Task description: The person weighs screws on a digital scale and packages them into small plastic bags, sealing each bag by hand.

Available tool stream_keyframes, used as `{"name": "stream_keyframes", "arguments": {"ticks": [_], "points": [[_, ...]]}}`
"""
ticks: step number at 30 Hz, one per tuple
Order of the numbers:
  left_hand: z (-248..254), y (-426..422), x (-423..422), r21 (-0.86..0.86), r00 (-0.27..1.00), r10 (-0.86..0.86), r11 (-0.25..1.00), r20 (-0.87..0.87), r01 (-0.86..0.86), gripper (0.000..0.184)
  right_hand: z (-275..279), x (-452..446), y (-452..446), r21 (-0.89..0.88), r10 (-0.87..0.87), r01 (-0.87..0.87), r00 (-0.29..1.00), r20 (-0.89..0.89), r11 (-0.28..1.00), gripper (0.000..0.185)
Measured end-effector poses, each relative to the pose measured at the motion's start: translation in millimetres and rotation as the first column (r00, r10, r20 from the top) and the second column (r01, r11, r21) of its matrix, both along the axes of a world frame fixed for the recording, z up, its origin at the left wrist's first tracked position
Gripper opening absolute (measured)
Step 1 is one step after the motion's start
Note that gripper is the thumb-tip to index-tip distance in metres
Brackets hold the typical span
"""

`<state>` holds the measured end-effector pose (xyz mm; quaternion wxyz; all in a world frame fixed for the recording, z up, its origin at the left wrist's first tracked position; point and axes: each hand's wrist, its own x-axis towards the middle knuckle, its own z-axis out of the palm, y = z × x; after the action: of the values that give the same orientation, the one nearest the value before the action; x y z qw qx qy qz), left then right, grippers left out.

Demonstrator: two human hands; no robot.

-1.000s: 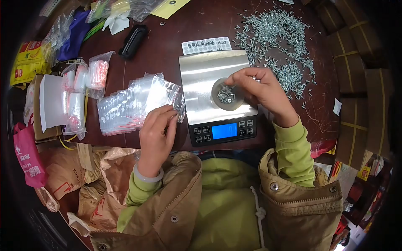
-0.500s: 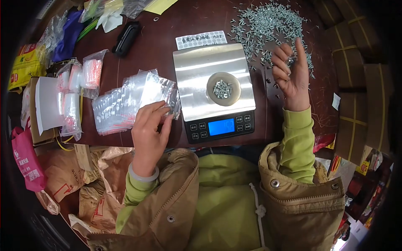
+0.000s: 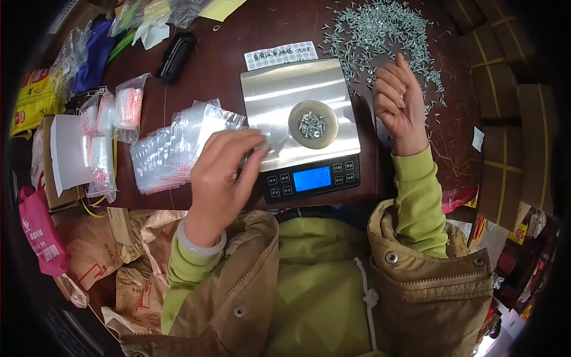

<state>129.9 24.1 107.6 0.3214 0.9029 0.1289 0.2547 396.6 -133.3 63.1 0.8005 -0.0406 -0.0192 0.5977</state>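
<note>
My left hand (image 3: 223, 172) reaches over the left edge of the scale (image 3: 267, 101), slightly blurred. Its thumb and fingertips come together on what looks like a clear plastic bag, hardly visible against the steel. Beside it lies a fanned row of clear zip bags (image 3: 157, 154) with red edges. A round dish (image 3: 327, 138) on the scale plate holds a small heap of screws (image 3: 312, 125). Raised at the right is my right hand (image 3: 399, 104), its fingers curled around small screws mostly hidden in it, the index finger pointing up. The blue display (image 3: 312, 178) is lit, its digits blurred.
A large spread of loose screws (image 3: 386, 33) covers the back right. Behind the scale lies a label sheet (image 3: 279, 55). At left are a black case (image 3: 175, 56), bundled bags (image 3: 128, 107) and an open carton (image 3: 68, 152). Cardboard boxes (image 3: 502, 160) line the right side.
My left hand has moved right from the bag row to over the scale's edge. My right hand has shifted slightly left and curled more. The display reading has changed.
</note>
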Motion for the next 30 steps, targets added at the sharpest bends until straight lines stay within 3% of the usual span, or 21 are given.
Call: {"name": "stream_keyframes", "arguments": {"ticks": [2,5,9,12,18,21,27,28,30], "points": [[13,0,20,0.026,0.993,-0.105,0.994,0.056,0.104,0.017,-2,-5,1,0.064,0.008,-0.007,1.0,-0.02,0.998,0.049],[22,-3,53,0.103,0.954,-0.3,0.948,-0.013,0.3,0.014,2,-12,-2,0.089,0.007,-0.001,0.998,-0.058,0.996,0.05],[15,-10,88,0.156,0.875,-0.356,0.893,-0.329,0.422,0.005,4,-17,-7,0.091,0.004,0.004,0.997,-0.082,0.996,0.049],[0,-14,102,0.219,0.847,-0.332,0.867,-0.416,0.447,0.005,5,-21,-10,0.085,0.0,0.008,0.996,-0.09,0.996,0.049],[-4,-9,104,0.088,0.875,-0.417,0.89,-0.245,0.448,0.007,4,-26,-12,0.042,-0.018,0.023,0.994,-0.109,0.999,0.048],[5,-1,103,0.056,0.89,-0.369,0.916,-0.268,0.397,0.01,0,-28,-13,0.089,-0.024,0.041,0.982,-0.187,0.995,0.04],[29,-6,105,-0.158,0.899,-0.416,0.905,-0.137,0.395,0.009,8,-46,-5,-0.151,-0.336,0.3,0.85,-0.405,0.942,0.02],[32,-9,106,-0.16,0.898,-0.427,0.899,-0.104,0.408,0.01,5,-51,-4,-0.087,-0.325,0.316,0.865,-0.383,0.945,0.02],[35,-16,109,-0.163,0.894,-0.447,0.885,-0.038,0.436,0.01,6,-60,1,-0.165,-0.368,0.33,0.866,-0.339,0.929,0.022]]}}
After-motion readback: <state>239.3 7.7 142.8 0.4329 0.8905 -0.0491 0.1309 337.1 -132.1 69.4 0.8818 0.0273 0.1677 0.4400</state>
